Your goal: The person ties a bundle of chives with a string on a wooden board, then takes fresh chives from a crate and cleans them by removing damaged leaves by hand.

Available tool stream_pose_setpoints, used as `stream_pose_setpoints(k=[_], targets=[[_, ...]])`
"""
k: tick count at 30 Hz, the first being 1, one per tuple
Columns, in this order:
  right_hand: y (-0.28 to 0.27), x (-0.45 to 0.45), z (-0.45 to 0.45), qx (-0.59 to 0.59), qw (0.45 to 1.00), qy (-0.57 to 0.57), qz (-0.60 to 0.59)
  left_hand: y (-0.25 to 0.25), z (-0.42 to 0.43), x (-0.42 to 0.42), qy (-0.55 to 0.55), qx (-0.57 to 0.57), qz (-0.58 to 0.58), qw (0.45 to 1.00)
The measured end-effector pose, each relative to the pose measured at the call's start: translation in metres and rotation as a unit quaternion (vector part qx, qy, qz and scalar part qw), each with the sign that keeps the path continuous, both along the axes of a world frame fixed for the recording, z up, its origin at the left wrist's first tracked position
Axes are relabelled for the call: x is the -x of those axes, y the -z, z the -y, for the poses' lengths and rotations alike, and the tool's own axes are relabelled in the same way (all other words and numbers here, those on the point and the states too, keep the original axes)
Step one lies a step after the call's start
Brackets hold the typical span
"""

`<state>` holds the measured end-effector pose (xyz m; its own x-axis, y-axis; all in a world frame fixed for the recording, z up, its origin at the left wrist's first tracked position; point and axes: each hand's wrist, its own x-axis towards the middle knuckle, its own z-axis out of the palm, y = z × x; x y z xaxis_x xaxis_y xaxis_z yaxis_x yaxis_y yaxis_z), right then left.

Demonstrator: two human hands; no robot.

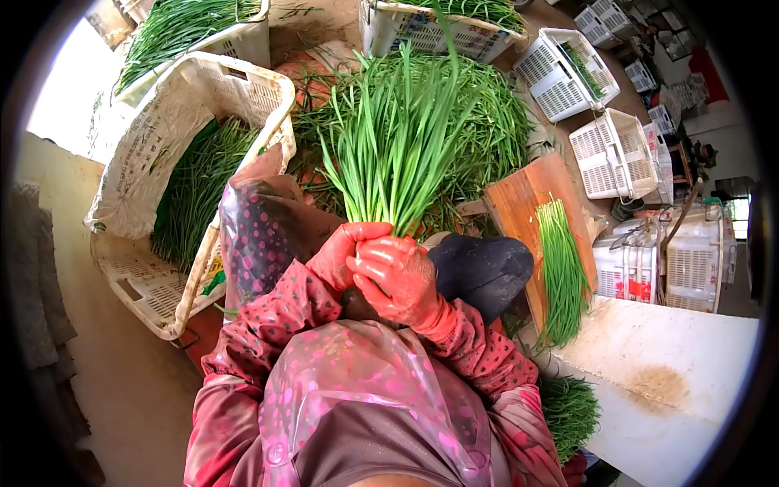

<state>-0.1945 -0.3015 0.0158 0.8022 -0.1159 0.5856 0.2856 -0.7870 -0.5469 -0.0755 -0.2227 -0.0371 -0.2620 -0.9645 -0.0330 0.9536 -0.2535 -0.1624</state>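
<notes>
Both hands wear wet red-orange gloves and meet in front of my body, in the middle of the view. My left hand (345, 252) is closed round the lower end of a bunch of long green stalks (398, 146). Against it, my right hand (398, 280) wraps round the same lower end with its fingers bent. The stalks fan upward and away from me, over a large heap of loose green stalks (495, 122). To the right, a neat bundle of green stalks (561, 276) lies on a wooden board (519, 195). The cut ends are hidden inside the gloves.
At the left stands a large white crate (280, 85) with green stalks inside. More crates with greens (243, 45) are at the top. White crates (560, 89) line the right side. A white panel (649, 349) and another green pile (568, 414) are at the lower right.
</notes>
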Motion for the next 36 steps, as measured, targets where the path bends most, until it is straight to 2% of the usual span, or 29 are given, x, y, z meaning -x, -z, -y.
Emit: stream_pose_setpoints(k=[1,2,3,5,6,7,9,11,12,13,15,17,18,19,20,23,24,25,27,28,29,31,33,35,36], targets=[[0.002,0.004,-0.004,-0.042,0.999,-0.019,0.005,-0.018,-0.001,0.003,0.004,-0.128,0.055,0.99],[-0.006,0.006,-0.007,-0.058,0.998,-0.02,-0.033,-0.019,-0.001,0.002,-0.017,-0.135,0.12,0.983],[-0.003,0.012,-0.007,-0.061,0.997,-0.021,-0.035,-0.01,-0.002,0.002,-0.017,-0.139,0.118,0.983],[0.005,0.022,-0.001,-0.206,0.975,-0.048,-0.064,0.016,-0.003,0.003,-0.052,-0.182,0.208,0.96],[-0.001,0.023,0.002,-0.229,0.971,-0.024,-0.066,0.016,-0.004,0.004,-0.098,-0.196,0.273,0.937],[-0.003,0.026,0.006,-0.228,0.969,0.026,-0.088,0.015,-0.006,0.004,-0.097,-0.199,0.272,0.937],[0.003,0.022,0.017,-0.332,0.931,0.121,-0.093,0.008,-0.007,0.003,-0.094,-0.256,0.282,0.92],[0.008,0.014,0.033,-0.224,0.948,0.18,-0.135,0.01,-0.008,0.002,-0.087,-0.262,0.302,0.912],[0.009,0.005,0.035,-0.263,0.923,0.211,-0.185,0.005,-0.009,0.004,-0.092,-0.263,0.334,0.9],[0.012,-0.003,0.037,-0.264,0.922,0.213,-0.184,0.002,-0.01,0.006,-0.098,-0.263,0.366,0.887],[0.021,-0.019,0.041,-0.117,0.896,0.277,-0.328,0.004,-0.011,0.01,-0.097,-0.26,0.379,0.883],[0.037,-0.025,0.045,-0.113,0.896,0.271,-0.334,0.012,-0.013,0.012,-0.09,-0.26,0.417,0.866],[0.042,-0.027,0.045,-0.302,0.869,0.229,-0.318,0.014,-0.014,0.012,-0.093,-0.265,0.41,0.868],[0.046,-0.028,0.045,-0.48,0.808,0.179,-0.292,0.014,-0.016,0.011,-0.094,-0.268,0.41,0.867],[0.045,-0.023,0.046,-0.547,0.768,0.153,-0.295,0.013,-0.017,0.01,-0.095,-0.267,0.409,0.867],[0.038,-0.024,0.04,-0.529,0.773,0.19,-0.294,0.016,-0.019,0.009,-0.101,-0.256,0.426,0.862],[0.046,-0.028,0.038,-0.495,0.798,0.204,-0.276,0.017,-0.019,0.009,-0.103,-0.245,0.445,0.855],[0.049,-0.028,0.039,-0.496,0.798,0.205,-0.275,0.016,-0.02,0.01,-0.103,-0.245,0.445,0.855],[0.05,-0.03,0.041,-0.489,0.781,0.202,-0.331,0.014,-0.019,0.011,-0.1,-0.261,0.449,0.849],[0.044,-0.028,0.042,-0.545,0.753,0.173,-0.327,0.015,-0.02,0.01,-0.1,-0.261,0.449,0.849],[0.042,-0.025,0.042,-0.544,0.753,0.172,-0.327,0.016,-0.022,0.008,-0.099,-0.264,0.422,0.862],[0.039,-0.018,0.041,-0.568,0.769,0.157,-0.246,0.019,-0.026,0.004,-0.102,-0.27,0.391,0.874],[0.027,-0.011,0.034,-0.557,0.775,0.162,-0.249,0.026,-0.028,0.0,-0.082,-0.253,0.334,0.904],[0.018,-0.002,0.022,-0.572,0.79,0.079,-0.206,0.034,-0.026,-0.001,-0.082,-0.249,0.325,0.909],[0.021,0.0,0.016,-0.601,0.773,0.012,-0.204,0.036,-0.023,-0.001,-0.092,-0.255,0.273,0.923]])
